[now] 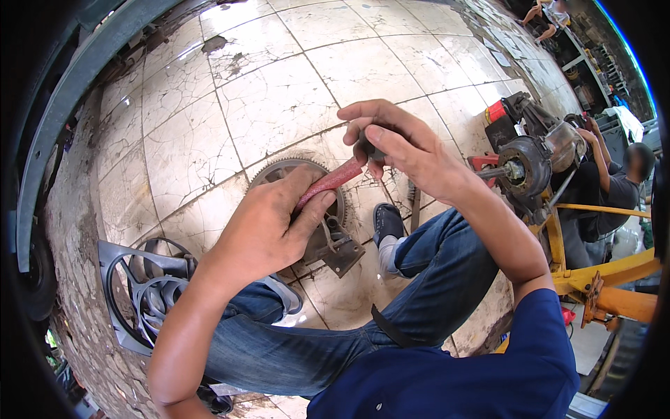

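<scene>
My left hand (262,227) grips a narrow, red, speckled strip (331,184) between thumb and fingers. It looks rolled or folded, and I cannot tell its material. The strip's upper end meets a small dark round part (371,144) in my right hand (415,150). My right thumb and curled fingers pinch that part and cover most of it. Below my hands, a toothed ring gear (279,167) lies on the tiles, partly hidden by the left hand. Beside it is a dark metal bracket (343,258).
A fan shroud (125,297) with its fan stands at my left. To the right are a greasy axle hub assembly (523,167) and a yellow steel frame (604,276). A person (621,178) sits behind them. Cracked tiles (279,77) stretch ahead.
</scene>
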{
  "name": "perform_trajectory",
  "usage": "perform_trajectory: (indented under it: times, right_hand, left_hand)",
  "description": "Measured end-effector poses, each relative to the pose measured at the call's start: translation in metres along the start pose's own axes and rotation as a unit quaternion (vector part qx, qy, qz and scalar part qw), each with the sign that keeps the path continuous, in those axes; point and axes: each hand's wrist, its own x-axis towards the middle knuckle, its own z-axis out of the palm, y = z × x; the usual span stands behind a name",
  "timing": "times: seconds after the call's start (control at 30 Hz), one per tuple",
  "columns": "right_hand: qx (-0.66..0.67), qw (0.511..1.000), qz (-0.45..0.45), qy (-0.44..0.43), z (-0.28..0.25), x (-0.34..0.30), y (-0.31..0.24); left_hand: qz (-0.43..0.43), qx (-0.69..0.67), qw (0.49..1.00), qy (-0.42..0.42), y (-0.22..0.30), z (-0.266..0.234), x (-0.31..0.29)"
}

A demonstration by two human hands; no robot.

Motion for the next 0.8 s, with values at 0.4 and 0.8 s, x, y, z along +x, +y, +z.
perform_trajectory:
  times: [0.4, 0.8]
  right_hand:
    - [0.032, 0.999, -0.035, -0.013, 0.002, -0.009, -0.01]
    - [0.117, 0.97, -0.205, -0.052, 0.01, 0.001, 0.004]
  left_hand:
    - [0.005, -0.092, 0.994, 0.057, 0.003, 0.003, 0.0]
    - [0.086, 0.033, 0.983, 0.16, 0.004, 0.006, -0.001]
